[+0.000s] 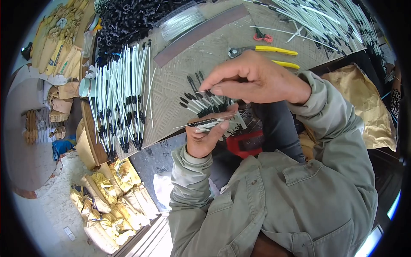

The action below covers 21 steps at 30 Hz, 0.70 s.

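My left hand [201, 141] is closed round a bundle of thin white rods [198, 104] with black tips, held in front of my body at the table's near edge. The tips fan out away from me. Just above them, my right hand [261, 81] has its thumb and forefinger pinched together beside one black tip. A thin dark sliver shows at those fingertips, too small to name. Behind my right hand lie cutting pliers [274, 49] with yellow handles, partly covered by it.
White rods with black fittings [122, 92] lie stacked at the left of the table [171, 77], with more rods [317, 19] at the far right. Black plastic parts [124, 25] are heaped at the back, near a brown flat strip [201, 34]. Wrapped packages [113, 201] sit lower left.
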Each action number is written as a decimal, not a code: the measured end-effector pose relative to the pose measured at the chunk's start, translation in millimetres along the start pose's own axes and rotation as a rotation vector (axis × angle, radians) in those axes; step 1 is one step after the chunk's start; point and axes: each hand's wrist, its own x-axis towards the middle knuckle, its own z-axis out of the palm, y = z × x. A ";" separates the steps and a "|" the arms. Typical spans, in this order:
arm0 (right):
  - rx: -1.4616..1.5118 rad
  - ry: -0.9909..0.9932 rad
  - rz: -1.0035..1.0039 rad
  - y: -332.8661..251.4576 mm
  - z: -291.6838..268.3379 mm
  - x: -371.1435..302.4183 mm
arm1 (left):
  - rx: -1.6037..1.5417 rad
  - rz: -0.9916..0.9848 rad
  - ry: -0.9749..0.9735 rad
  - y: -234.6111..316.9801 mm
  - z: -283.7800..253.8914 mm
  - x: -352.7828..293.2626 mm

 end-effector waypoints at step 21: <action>-0.110 -0.117 0.067 -11.8 -3.1 7.8 | 0.138 0.051 -0.076 -2.7 -3.9 2.2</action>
